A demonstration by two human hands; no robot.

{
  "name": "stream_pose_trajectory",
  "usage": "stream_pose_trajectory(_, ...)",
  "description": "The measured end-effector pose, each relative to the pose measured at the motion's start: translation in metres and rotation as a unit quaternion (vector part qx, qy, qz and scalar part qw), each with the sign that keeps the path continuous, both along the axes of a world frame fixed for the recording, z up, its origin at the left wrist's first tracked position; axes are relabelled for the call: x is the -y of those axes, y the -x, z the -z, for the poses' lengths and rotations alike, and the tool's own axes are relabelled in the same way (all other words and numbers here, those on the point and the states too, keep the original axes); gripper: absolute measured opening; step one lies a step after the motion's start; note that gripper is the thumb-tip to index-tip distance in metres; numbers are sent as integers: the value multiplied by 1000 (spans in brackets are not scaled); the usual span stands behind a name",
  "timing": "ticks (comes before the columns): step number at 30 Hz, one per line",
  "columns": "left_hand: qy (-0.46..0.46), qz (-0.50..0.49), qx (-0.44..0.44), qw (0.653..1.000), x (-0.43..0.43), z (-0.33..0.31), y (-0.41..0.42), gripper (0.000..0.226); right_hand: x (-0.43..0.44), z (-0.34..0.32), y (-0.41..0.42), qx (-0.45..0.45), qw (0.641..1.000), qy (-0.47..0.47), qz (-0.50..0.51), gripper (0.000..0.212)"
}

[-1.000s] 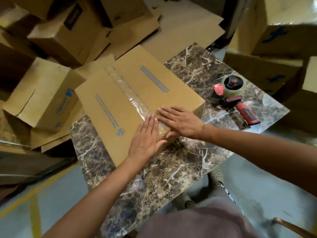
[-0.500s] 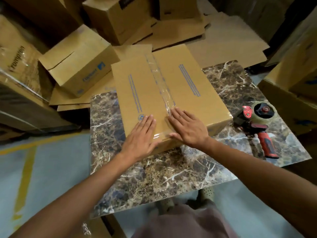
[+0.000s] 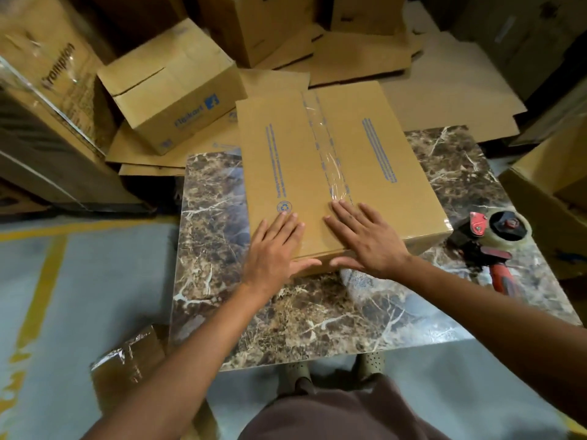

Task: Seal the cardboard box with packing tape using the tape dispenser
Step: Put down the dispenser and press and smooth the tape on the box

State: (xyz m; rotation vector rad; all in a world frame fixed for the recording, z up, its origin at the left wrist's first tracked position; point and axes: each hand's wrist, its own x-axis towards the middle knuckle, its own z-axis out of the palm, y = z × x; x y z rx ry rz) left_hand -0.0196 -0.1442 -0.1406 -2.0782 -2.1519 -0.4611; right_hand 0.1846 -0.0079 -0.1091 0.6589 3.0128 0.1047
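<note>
A brown cardboard box (image 3: pixel 374 160) with blue print lies on the marble table (image 3: pixel 317 312). A strip of clear packing tape (image 3: pixel 327 160) runs along its closed centre seam. My left hand (image 3: pixel 273 249) and my right hand (image 3: pixel 365 239) lie flat on the box's near end, fingers spread, thumbs hanging over the front edge. Neither hand holds anything. The red-handled tape dispenser (image 3: pixel 495 242) with its roll lies on the table to the right of the box, apart from both hands.
Other cardboard boxes (image 3: pixel 171 87) and flattened sheets (image 3: pixel 451 90) pile up behind and left of the table. More boxes (image 3: pixel 552 185) stand at the right. A taped carton (image 3: pixel 127 360) sits on the floor by the table's near left corner. Yellow lines mark the floor.
The view has swung so the box now sits squarer in front of me. Both hands stay flat on the box's near end, sliding slightly along the tape and edge.
</note>
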Motion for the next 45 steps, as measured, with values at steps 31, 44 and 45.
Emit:
stream_pose_trajectory(31,-281,-323,615,662,10,-8,2,56,75,-6,78,-148,981,76,101,60)
stream_pose_trajectory(44,-94,-171,169,966,-1,-2,-14,61,60,8,76,-99,987,20,126,59)
stream_pose_trajectory(45,-81,-175,161,968,0,-4,-15,66,54,8,67,-98,986,15,136,64)
